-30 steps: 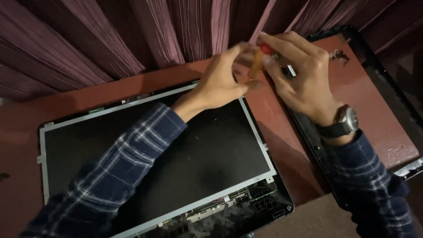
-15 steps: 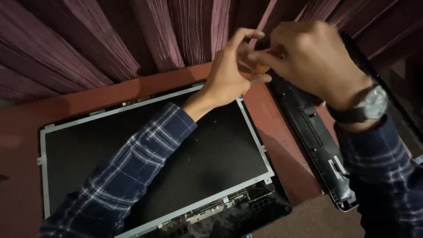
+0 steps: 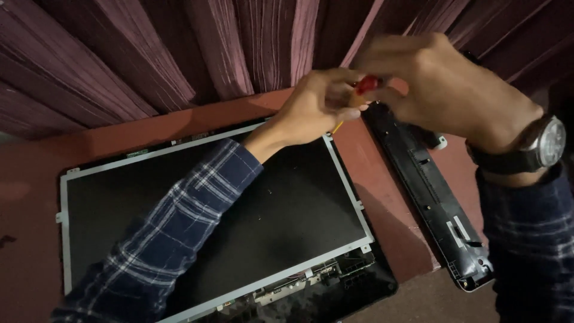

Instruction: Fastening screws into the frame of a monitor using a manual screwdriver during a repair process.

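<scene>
In the head view, both hands are raised together above the far edge of the reddish-brown tabletop (image 3: 179, 128), in front of a dark purple pleated curtain (image 3: 179, 54). The left hand (image 3: 314, 104) has its fingers bent and pinched on the lower part of a small screwdriver (image 3: 359, 96). This tool has a red and orange handle, and a thin yellowish shaft comes out below the left hand, pointing down toward the upper right corner of the flat display panel (image 3: 239, 221). The right hand (image 3: 442, 90) is closed around the top of the same handle from the other side, so the two hands touch each other at the tool. How exactly the right fingers grip is hidden by the back of the hand.

The display panel lies flat on the tabletop under the left forearm; it has a dark screen surface and a thin silver metal frame. Just beside it on the right lies a long black plastic bezel strip (image 3: 430, 197), running diagonally toward the near edge. A dark wristwatch (image 3: 538, 146) sits on the right wrist. Both arms wear blue checked sleeves (image 3: 179, 233).
</scene>
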